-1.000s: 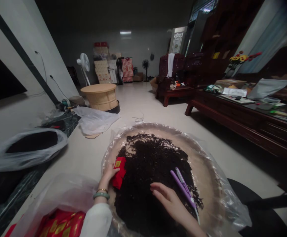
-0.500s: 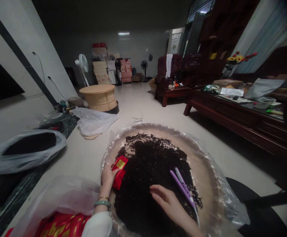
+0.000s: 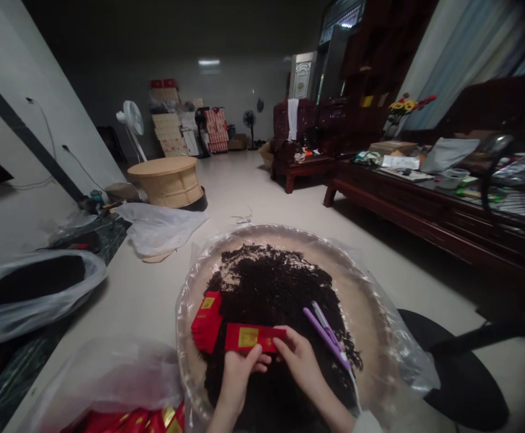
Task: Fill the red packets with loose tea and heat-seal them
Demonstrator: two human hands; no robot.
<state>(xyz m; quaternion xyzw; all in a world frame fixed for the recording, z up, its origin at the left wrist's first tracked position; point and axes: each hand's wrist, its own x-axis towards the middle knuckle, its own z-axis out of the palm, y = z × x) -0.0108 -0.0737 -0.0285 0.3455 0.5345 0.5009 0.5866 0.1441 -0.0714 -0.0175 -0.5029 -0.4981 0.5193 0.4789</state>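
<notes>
A flat red packet with a gold label is held level over the dark heap. My left hand pinches its lower edge with the thumb, and my right hand grips its right end. Beneath lies a mound of dark, loose tea-like leaves on a round tray covered in clear plastic. A stack of similar red packets rests at the left of the mound. To the right, a purple hand-held sealer with a white cord lies on the leaves, its jaws apart.
A clear bag of red packets stands at lower left, and another bag of dark material sits beyond it. A round black base is at right. Farther off are a wicker drum table and a long wooden table.
My left hand has left the stack and moved right with one packet. My right hand has closed on that packet's other end. The view has turned slightly right.
</notes>
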